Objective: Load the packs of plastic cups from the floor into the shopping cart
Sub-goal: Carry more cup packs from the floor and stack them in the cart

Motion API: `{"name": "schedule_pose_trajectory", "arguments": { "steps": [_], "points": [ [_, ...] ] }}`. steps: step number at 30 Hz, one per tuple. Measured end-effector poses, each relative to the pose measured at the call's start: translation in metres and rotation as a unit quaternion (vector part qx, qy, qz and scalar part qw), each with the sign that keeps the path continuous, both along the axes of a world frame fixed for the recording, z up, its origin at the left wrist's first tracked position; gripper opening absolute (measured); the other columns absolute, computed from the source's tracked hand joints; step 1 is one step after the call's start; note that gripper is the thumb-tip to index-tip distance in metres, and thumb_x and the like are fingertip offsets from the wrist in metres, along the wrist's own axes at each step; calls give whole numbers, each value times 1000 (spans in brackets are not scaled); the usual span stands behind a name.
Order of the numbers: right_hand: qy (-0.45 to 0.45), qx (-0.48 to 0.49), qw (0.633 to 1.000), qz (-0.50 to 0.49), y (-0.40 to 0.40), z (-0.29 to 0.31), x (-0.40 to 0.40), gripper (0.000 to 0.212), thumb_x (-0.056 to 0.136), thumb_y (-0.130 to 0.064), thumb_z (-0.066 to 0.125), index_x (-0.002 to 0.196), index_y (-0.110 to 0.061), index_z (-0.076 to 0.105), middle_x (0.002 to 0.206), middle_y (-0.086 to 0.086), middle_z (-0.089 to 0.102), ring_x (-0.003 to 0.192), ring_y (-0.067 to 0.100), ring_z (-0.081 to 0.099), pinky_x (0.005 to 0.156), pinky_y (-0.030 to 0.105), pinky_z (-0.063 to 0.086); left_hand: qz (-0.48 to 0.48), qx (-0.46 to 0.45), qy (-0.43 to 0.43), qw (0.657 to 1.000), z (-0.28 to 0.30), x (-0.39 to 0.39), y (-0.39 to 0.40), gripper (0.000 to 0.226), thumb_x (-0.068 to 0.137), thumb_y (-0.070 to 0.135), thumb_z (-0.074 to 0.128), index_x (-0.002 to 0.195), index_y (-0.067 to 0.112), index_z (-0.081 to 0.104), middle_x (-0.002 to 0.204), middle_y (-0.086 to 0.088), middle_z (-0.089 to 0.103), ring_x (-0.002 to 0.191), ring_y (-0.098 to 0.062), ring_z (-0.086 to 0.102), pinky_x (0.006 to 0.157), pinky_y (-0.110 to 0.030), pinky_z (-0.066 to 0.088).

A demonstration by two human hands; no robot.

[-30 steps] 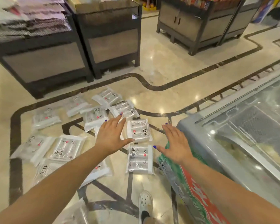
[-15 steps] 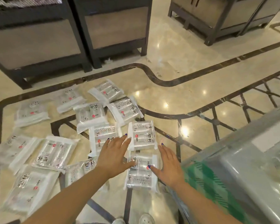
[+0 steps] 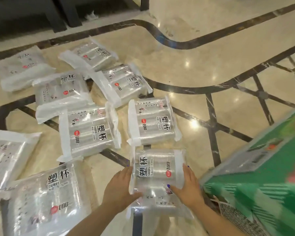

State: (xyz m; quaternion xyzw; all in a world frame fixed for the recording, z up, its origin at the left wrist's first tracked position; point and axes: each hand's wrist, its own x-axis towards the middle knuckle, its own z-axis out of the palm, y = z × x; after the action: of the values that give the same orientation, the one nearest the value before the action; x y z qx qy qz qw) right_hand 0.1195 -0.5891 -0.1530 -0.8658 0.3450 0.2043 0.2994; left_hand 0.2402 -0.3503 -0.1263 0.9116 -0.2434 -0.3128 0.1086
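From the head view, both hands framed one clear plastic-wrapped pack of stacked cups (image 3: 157, 169) that lay on the glossy beige marble floor (image 3: 194, 68) with its dark inlaid lines. The left hand (image 3: 119, 189) pressed against the pack's left edge, fingers fairly straight along the wrapper and the thumb reaching under its near corner. The right hand (image 3: 188, 186) met the pack's right edge, its thumb laid over the wrapper's top and the fingers along the side, so the two hands together clasped the pack from opposite sides; whether it was lifted off the floor could not be told. Just beyond it lay a second clear pack with black printed characters (image 3: 152, 121), and to the left of that a third clear pack (image 3: 89, 132). More such packs were scattered across the floor toward the left and far side, one large near pack (image 3: 46, 200) lying just beside the left forearm. At the right edge stood a green-and-red printed cabinet side (image 3: 262, 176), blurred, close to the right forearm.
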Motion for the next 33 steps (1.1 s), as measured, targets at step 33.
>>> {"name": "schedule_pose_trajectory", "arguments": {
  "steps": [33],
  "points": [
    [-254, 197, 926, -196, 41, 358, 28, 42, 92, -40, 64, 128, -32, 44, 119, -7, 59, 113, 10, 58, 95, 28, 46, 276, -255, 128, 918, 369, 27, 33, 87, 80, 48, 69, 150, 22, 25, 143, 15, 33, 131, -9, 33, 110, -32, 29]
  ]
}}
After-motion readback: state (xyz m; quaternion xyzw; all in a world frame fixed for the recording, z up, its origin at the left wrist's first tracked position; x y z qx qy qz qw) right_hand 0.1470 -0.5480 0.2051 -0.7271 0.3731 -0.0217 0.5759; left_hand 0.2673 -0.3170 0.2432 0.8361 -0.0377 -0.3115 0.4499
